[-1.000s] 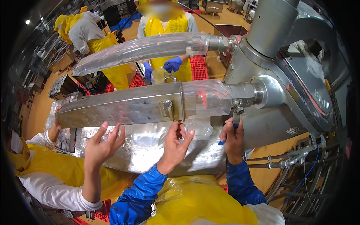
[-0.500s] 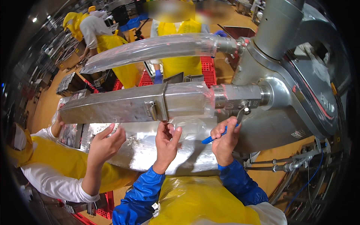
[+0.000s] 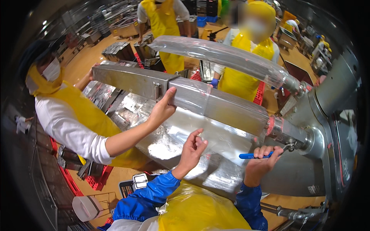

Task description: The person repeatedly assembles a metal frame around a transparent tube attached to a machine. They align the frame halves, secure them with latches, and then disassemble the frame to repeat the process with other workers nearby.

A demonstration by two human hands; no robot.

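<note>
My right hand (image 3: 263,158) is closed around a slim blue pen-shaped tool (image 3: 248,156), its fingers at the small metal lever (image 3: 288,146) on the machine's outlet pipe (image 3: 287,131). Lower and to the left, my left hand (image 3: 192,151) is held above the metal table (image 3: 208,169), fingers loosely curled and apart, nothing in it. Beyond it a long rectangular tube (image 3: 235,104), wrapped in clear plastic film, runs from the outlet into a long metal box (image 3: 127,80). A co-worker at the left grips the box's far end, with the other hand (image 3: 165,107) at its open end.
A second film-covered tube (image 3: 223,56) crosses behind, joined to the machine (image 3: 327,100). Two people in yellow aprons stand across the table. Dark metal boxes (image 3: 117,51) and red crates (image 3: 98,178) are around the left side. A pale tub (image 3: 85,208) is at lower left.
The metal box has slid left away from the outlet, showing more film-wrapped tube. The co-worker's near hand has reached the box. My left hand has come away from it. The view has turned.
</note>
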